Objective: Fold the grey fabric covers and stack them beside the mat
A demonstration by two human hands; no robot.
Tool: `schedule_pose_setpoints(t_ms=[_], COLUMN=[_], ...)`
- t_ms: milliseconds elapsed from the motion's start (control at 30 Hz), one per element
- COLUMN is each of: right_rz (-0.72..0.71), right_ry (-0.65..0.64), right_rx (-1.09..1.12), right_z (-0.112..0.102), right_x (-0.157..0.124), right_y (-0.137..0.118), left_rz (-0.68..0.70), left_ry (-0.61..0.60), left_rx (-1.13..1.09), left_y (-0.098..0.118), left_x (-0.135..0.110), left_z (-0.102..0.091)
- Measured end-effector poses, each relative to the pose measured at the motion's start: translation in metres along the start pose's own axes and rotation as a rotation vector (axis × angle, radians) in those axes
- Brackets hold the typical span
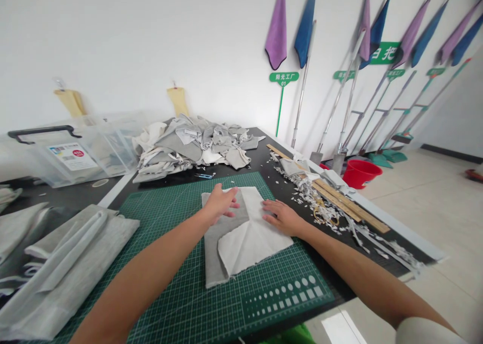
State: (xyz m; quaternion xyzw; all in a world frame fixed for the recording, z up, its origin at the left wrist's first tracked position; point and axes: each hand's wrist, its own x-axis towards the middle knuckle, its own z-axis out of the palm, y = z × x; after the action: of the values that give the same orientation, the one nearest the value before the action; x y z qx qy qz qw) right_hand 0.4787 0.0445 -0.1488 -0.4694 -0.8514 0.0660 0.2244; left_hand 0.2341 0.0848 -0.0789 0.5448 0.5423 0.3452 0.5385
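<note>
A folded piece of grey and white fabric (252, 246) lies on a green cutting mat (169, 278). Its white side is turned over part of the grey side, with a crease running up the middle. Over the upper left of the fabric is my left hand (222, 203), fingers spread and nothing held; I cannot tell whether it touches the cloth. My right hand (283, 217) rests on the fabric's right edge with its fingers stretched out flat.
Behind the mat sits a heap of grey scraps (199, 143), near small blue snips (204, 176). Folded cloths (71, 263) lie left, by a clear plastic box (90, 155). Wooden rulers (339, 203) and shredded trimmings (305, 188) line the right edge. A red bucket (361, 173) stands beyond.
</note>
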Motion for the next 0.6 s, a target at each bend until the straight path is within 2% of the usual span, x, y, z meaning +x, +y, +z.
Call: schedule_pose_setpoints(t_ms=[133, 267, 333, 467, 600], right_rz=[0.023, 0.094, 0.136, 0.185, 0.198], right_ry=[0.028, 0.05, 0.059, 0.037, 0.017], right_rx=[-0.004, -0.003, 0.0, 0.015, 0.014], right_z=[0.002, 0.003, 0.004, 0.003, 0.002], right_x=[0.0, 0.001, 0.002, 0.005, 0.005], right_y=[0.001, 0.0, 0.001, 0.0, -0.002], left_rz=[0.154, 0.423, 0.515, 0.575, 0.616], left_ry=[-0.02, -0.037, -0.059, -0.205, -0.321], left_rx=[0.225, 0.662, 0.838, 0.971, 0.999], left_y=[-0.009, -0.019, -0.024, -0.034, -0.037], left_x=[-0.008, -0.027, -0.04, -0.065, -0.083], left_z=[-0.021, -0.045, -0.054, -0.06, -0.053])
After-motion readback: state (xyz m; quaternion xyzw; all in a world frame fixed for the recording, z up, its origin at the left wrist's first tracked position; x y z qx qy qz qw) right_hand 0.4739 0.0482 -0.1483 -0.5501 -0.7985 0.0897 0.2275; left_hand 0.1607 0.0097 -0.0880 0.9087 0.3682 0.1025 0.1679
